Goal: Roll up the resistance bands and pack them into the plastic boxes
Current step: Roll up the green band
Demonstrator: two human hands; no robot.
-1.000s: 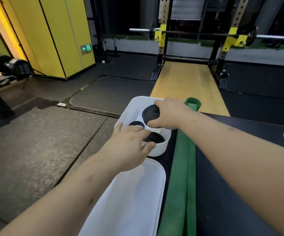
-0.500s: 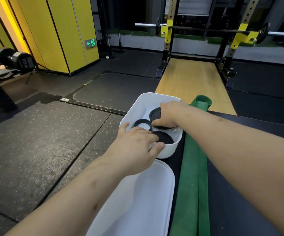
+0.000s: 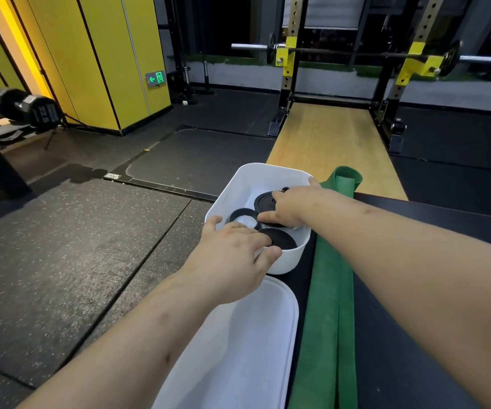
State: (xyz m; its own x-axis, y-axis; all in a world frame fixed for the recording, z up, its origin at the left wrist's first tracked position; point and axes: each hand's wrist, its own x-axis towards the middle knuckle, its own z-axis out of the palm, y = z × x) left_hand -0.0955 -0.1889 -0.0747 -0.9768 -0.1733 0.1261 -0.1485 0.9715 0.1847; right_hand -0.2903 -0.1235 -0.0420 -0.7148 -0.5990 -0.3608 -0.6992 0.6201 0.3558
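Our right hand (image 3: pixel 291 206) reaches into the white plastic box (image 3: pixel 271 175) and grasps the far black roll (image 3: pixel 263 202), thumb on its near edge and fingers curled over its top. Two more rolled bands lie in the same box: an open black coil (image 3: pixel 242 215) to the left, and a near black roll (image 3: pixel 281 240) lying flat against the near wall, with all three close together. Our left hand (image 3: pixel 232 252) holds the box's near rim, with the thumb pressed on the outside wall and the fingers laid over the edge toward the near black roll. The box stands at the far left end of the dark surface (image 3: pixel 386 364). Just near of it lies a flat white lid (image 3: pixel 253 335), partly under our left forearm. The green band (image 3: pixel 329 290) lies unrolled just right of the box and lid, running from near to far, its far end folded over at the edge of the surface. Beyond, a wooden platform (image 3: pixel 327 137) leads to a rack carrying a barbell (image 3: pixel 356 53), and yellow panels (image 3: pixel 114 54) stand at the far left.
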